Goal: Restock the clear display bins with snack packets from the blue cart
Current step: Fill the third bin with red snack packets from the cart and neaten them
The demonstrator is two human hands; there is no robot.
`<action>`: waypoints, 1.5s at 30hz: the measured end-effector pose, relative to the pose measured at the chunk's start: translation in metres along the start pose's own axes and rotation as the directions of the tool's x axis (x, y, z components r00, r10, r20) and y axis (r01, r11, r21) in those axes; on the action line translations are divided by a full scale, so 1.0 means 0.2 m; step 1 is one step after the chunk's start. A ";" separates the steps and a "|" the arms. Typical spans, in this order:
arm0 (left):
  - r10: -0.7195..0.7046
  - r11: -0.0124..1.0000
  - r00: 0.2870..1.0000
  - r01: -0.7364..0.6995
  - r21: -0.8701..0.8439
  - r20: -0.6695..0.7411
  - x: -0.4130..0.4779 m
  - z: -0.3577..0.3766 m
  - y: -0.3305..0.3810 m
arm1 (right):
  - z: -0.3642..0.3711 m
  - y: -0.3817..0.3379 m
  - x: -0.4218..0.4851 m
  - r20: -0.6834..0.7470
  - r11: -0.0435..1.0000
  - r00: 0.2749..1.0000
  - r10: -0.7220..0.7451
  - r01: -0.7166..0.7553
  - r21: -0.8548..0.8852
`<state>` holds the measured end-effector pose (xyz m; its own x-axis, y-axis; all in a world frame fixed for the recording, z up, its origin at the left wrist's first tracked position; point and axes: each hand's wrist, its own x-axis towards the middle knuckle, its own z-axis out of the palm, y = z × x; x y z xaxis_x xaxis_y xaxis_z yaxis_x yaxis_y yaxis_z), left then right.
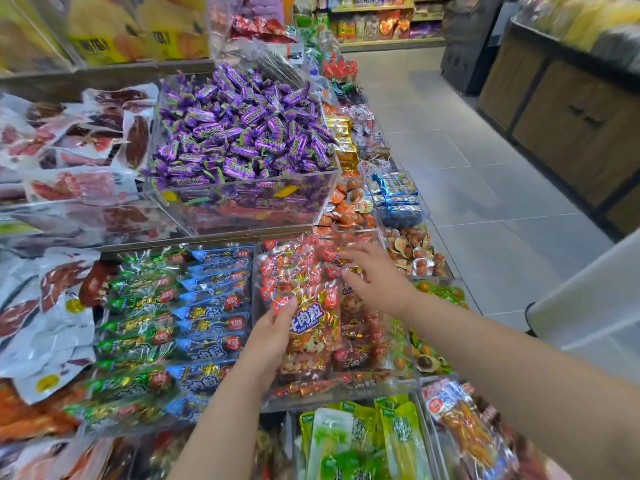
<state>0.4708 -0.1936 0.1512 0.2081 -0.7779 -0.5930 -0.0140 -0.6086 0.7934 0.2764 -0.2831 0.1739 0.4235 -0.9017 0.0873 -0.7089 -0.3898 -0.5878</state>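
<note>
Already the clear bin (pixel 322 398) in front of me looks nearly full of red-and-gold packets, and the neighbouring bin of green and blue packets (pixel 173 320) is packed too. My left hand (pixel 273 341) grips one beef-cube packet (pixel 313 327) by its edge at the near end of that bin, while my right hand (pixel 377 282), apart from it, rests spread fingers on the packets at the far end. The blue cart is out of view, so I cannot tell what stock remains.
</note>
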 end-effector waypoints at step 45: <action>0.299 0.368 0.796 -0.606 0.705 0.527 0.04 0.11 -0.38 | 0.27 0.12 0.06 0.211 0.640 0.959 0.188 0.043 -0.767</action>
<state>0.4516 -0.1572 0.0837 -0.3538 -0.8835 -0.3070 -0.8210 0.1362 0.5544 0.2947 -0.2927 0.1185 0.3918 -0.8987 -0.1969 -0.8680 -0.4320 0.2449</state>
